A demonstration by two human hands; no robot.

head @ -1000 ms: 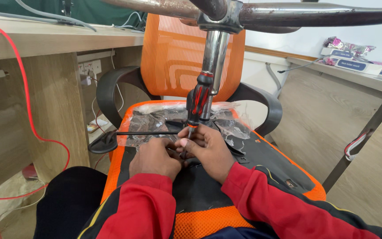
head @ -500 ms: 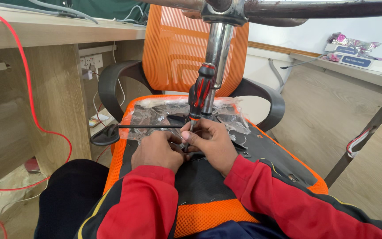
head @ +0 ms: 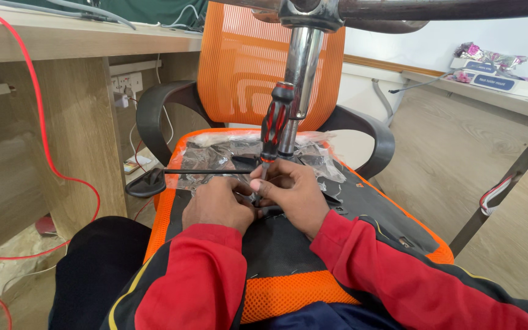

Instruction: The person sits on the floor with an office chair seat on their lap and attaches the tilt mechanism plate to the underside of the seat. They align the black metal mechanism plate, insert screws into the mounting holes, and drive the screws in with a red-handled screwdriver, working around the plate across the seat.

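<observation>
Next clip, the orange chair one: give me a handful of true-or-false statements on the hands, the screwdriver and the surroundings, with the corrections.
1. Both hands meet at the foot of the screwdriver. True: the left hand and right hand touch there.
2. The screwdriver lies flat on the seat. False: it stands nearly upright, handle up.
3. Its handle is red and black. True.
4. The chair back is blue mesh. False: it is orange mesh.
5. A red cable hangs by the wooden desk. True.
6. The sleeves are green. False: they are red.
</observation>
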